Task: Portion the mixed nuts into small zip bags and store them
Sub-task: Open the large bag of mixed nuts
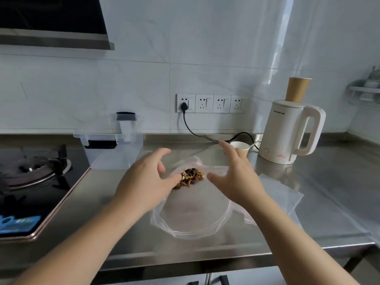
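Note:
A clear zip bag [193, 210] lies flat on the steel counter with its open mouth toward me. A small heap of mixed nuts [190, 177] sits inside at its far end. My left hand [144, 182] hovers over the bag's left side, fingers spread and curled, its fingertips close to the nuts. My right hand [234, 175] is spread over the bag's right side, thumb pointing at the nuts. Neither hand grips anything that I can see. Another empty clear bag [283, 194] lies flat to the right.
A clear plastic storage box [115, 153] with black clips stands back left beside a gas hob [35, 171]. A paper cup [240, 148] with a spoon and a white electric kettle [287, 130] stand back right. A black cord [197, 132] runs from the wall sockets.

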